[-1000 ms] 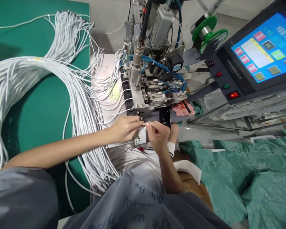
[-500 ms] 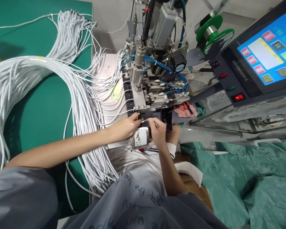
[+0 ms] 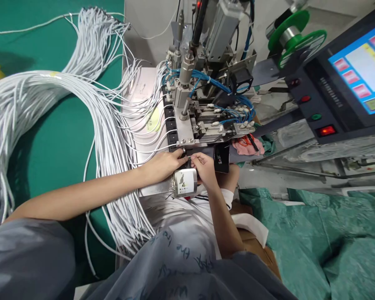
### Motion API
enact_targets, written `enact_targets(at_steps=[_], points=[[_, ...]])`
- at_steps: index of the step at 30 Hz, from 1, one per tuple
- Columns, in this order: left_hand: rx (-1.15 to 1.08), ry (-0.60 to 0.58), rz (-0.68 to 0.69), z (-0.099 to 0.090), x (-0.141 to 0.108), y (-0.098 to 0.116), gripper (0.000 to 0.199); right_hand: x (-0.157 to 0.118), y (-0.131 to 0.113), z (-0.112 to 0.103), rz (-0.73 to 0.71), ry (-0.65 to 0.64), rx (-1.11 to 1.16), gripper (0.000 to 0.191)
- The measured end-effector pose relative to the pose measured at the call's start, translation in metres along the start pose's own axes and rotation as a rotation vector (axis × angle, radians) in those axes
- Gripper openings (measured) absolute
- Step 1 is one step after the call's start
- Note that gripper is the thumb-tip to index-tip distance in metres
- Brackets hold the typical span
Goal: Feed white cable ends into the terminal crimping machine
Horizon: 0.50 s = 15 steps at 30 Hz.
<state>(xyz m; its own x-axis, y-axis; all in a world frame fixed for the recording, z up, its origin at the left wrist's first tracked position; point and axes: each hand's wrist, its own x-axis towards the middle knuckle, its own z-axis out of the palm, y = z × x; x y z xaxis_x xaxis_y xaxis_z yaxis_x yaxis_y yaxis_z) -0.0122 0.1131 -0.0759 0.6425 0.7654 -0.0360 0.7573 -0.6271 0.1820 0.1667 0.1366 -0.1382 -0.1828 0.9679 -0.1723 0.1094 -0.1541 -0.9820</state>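
My left hand [image 3: 165,165] reaches over to the front end of a row of black blocks [image 3: 171,125] at the machine's edge. Its thumb and forefinger close around a white cable, mostly hidden under the hand. Facing it, my right hand [image 3: 205,168] is pinched at the fingertips, close to my left thumb. A tiny bit shows between the two hands, too small to name. Several white cables [image 3: 153,141] run into the blocks behind my left hand. Just below the fingers sits a metal cylinder with a white label [image 3: 185,181].
A thick bundle of white cables [image 3: 103,150] curves over the green table [image 3: 53,137]. The machine [image 3: 186,100] with blue air tubes rises behind my hands. To the right are a phone-like dark slab [image 3: 221,157], a green spool [image 3: 289,35] and a touchscreen panel [image 3: 362,66].
My right fingertips have drawn together near my left thumb, and the white piece between the hands shows less. My left hand stays in place. The view has shifted slightly.
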Motion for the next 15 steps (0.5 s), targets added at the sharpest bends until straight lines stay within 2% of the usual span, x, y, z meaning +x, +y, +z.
enact_targets(at_steps=[6, 15], points=[[0.046, 0.035, 0.024, 0.002, -0.0003, -0.0014, 0.043, 0.0002, 0.0023, -0.0008, -0.008, -0.013, -0.042, 0.02], [0.049, 0.01, 0.022, 0.0007, 0.0005, -0.0021, 0.044, 0.0025, 0.0047, 0.003, 0.044, -0.001, 0.056, 0.018]])
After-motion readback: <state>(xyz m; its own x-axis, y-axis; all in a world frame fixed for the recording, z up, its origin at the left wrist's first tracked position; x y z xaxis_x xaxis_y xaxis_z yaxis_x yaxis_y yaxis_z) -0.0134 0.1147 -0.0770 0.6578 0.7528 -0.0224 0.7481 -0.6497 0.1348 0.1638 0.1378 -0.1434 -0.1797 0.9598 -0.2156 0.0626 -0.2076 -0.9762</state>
